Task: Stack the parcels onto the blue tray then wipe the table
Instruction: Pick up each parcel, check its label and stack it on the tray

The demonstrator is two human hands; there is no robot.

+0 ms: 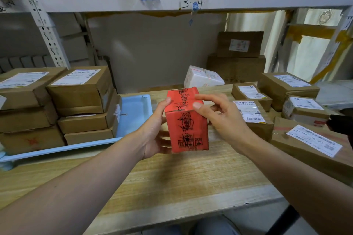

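Note:
A red box (186, 126) with black scribbled writing is held upright above the middle of the wooden table (172, 177). My left hand (154, 129) grips its left side and bottom. My right hand (219, 114) grips its top right corner with thumb and fingers. The blue tray (133, 114) lies at the left, with two stacks of brown cardboard parcels (84, 101) on it; a bare strip of tray shows at its right end. Several more labelled parcels (254, 116) lie on the table at the right.
A white wrapped parcel (202, 78) leans at the back of the table. Brown boxes (238, 57) stand stacked behind it at the right. A white metal shelf (172, 3) marked "3-4" spans overhead with more packages. A dark object (342, 124) sits at the far right edge.

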